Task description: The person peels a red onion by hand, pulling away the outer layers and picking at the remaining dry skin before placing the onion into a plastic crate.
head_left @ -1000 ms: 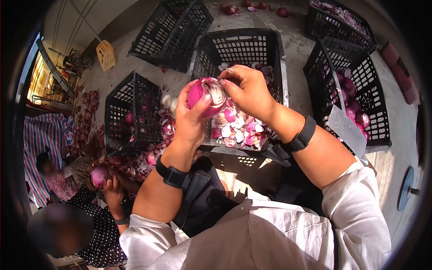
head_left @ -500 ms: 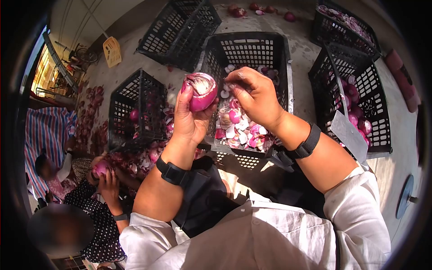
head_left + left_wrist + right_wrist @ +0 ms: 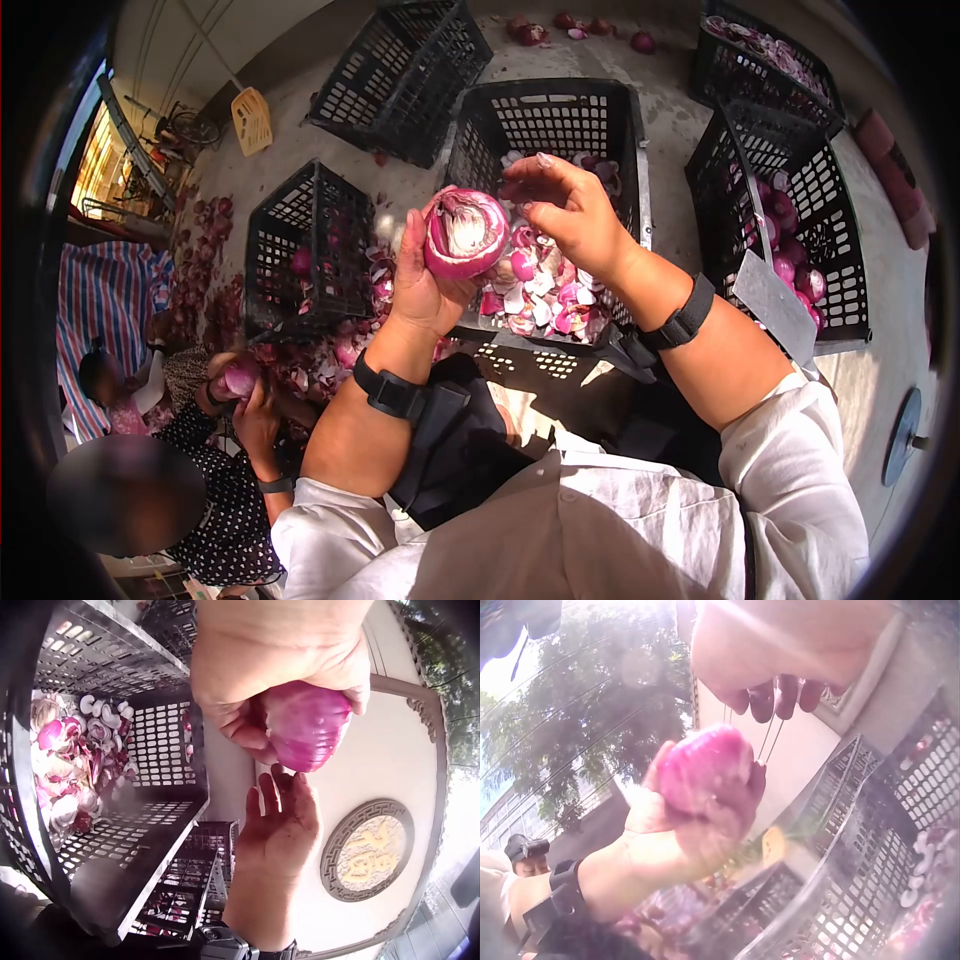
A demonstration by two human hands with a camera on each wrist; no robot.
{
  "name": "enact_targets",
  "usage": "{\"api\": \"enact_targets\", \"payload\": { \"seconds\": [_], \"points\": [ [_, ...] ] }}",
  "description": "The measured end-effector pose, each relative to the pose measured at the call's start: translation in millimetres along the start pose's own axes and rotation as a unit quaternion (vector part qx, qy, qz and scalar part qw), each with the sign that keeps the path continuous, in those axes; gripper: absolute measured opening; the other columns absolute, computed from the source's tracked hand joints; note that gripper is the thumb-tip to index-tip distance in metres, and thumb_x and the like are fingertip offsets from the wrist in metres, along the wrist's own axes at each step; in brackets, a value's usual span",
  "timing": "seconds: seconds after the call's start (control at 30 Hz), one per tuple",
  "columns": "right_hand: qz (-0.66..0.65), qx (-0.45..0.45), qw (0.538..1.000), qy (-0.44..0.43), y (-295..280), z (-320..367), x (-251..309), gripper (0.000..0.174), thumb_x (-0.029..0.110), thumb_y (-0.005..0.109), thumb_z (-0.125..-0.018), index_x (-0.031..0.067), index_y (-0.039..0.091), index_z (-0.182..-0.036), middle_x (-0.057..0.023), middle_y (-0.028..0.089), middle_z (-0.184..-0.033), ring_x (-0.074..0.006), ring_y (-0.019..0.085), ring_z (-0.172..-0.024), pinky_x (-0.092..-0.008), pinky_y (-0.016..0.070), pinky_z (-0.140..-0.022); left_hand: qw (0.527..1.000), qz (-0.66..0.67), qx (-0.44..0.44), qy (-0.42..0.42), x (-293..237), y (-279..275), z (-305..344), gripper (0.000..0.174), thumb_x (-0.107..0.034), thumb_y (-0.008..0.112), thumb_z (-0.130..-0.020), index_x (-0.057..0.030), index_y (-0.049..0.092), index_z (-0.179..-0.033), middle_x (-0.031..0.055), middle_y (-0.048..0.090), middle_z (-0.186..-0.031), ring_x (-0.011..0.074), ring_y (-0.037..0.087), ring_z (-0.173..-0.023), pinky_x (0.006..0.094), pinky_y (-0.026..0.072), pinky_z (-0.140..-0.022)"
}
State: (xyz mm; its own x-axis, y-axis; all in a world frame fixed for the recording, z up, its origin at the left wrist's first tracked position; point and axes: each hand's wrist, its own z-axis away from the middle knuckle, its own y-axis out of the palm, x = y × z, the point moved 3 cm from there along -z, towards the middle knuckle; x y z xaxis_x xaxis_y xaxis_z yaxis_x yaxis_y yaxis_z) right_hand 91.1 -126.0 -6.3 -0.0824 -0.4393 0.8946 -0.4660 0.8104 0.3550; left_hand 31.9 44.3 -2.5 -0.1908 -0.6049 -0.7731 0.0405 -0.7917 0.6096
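Observation:
My left hand (image 3: pixel 428 290) grips a large red onion (image 3: pixel 468 236) from below and the side. Part of its purple skin is peeled back, and a pale, layered patch faces up in the head view. The left wrist view shows the smooth purple side of this onion (image 3: pixel 306 727) under the curled fingers. Close on the right, my right hand (image 3: pixel 578 212) hovers with loosely bent fingers, thumb and forefinger apart, nothing seen between them. Below both hands, a black slatted crate (image 3: pixel 548 88) holds onion skins and trimmings (image 3: pixel 540 292).
Several black crates stand around, one with whole onions (image 3: pixel 790 240) at right, one with skins (image 3: pixel 765 45) beyond. A grey flat plate (image 3: pixel 775 300) sits by the right forearm. At left, another person's hand (image 3: pixel 258 415) holds an onion (image 3: pixel 238 378). Skins litter the floor there.
My right fingers were at the onion's top and have drawn away to the right. The left hand moved the onion left, then turned it, so its peeled patch faces up more.

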Motion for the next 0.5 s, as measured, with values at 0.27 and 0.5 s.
{"api": "enact_targets", "payload": {
  "seconds": [0.27,0.5],
  "points": [
    [-0.010,0.218,0.974,0.057,19.6,5.9,10.9,0.105,0.015,0.089,-0.059,-0.0042,0.029,-0.142,-0.0130,0.051,-0.131,-0.0193,0.048,-0.121,-0.0325,0.0370,-0.105,0.998,-0.003,0.039,-0.044,7.9,11.0,-1.1,0.094,-0.082,0.037,-0.079,-0.0042,0.047,-0.130,0.0120,0.058,-0.123,0.0258,0.060,-0.111,0.0405,0.0504,-0.095],
    [0.067,0.166,0.984,0.014,14.9,4.0,9.8,0.089,0.011,0.089,-0.054,-0.0001,0.044,-0.130,-0.0093,0.058,-0.118,-0.0166,0.054,-0.110,-0.0313,0.0431,-0.099,0.985,-0.165,-0.024,0.033,3.4,6.6,-9.8,0.075,-0.066,0.040,-0.090,-0.0039,0.046,-0.131,0.0113,0.058,-0.124,0.0223,0.057,-0.114,0.0388,0.0476,-0.098]
  ]
}}
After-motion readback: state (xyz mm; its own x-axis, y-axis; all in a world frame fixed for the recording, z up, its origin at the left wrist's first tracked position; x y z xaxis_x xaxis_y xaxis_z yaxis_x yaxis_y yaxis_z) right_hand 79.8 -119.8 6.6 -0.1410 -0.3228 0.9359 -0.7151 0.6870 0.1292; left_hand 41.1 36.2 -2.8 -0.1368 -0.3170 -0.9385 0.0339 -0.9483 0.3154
